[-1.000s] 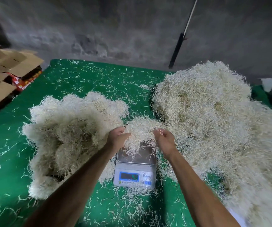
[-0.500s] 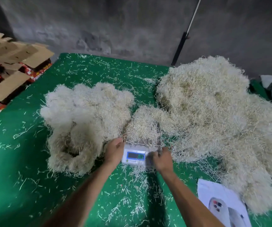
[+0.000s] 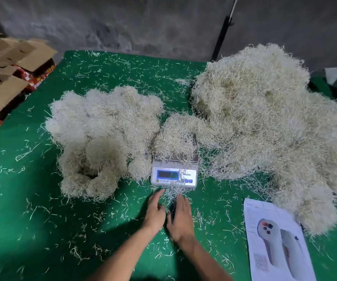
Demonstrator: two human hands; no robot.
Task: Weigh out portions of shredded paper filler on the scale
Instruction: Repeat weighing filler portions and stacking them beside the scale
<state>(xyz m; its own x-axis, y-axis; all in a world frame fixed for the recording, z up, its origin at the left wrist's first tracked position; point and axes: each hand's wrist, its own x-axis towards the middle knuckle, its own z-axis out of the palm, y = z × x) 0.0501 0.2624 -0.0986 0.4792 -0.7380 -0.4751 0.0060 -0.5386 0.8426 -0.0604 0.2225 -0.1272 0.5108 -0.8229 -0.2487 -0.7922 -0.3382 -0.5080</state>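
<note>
- The shredded paper portion on the scale looks light, soft and loose; better scoop it from under.
- Left hand and right hand lie flat, empty, side by side.

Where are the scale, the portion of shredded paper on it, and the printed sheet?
scale [image 3: 187,175]: head view, on its white front panel beside the display.
portion of shredded paper [image 3: 173,136]: head view, middle of the heap.
printed sheet [image 3: 273,240]: head view, on the pictured device.
</note>
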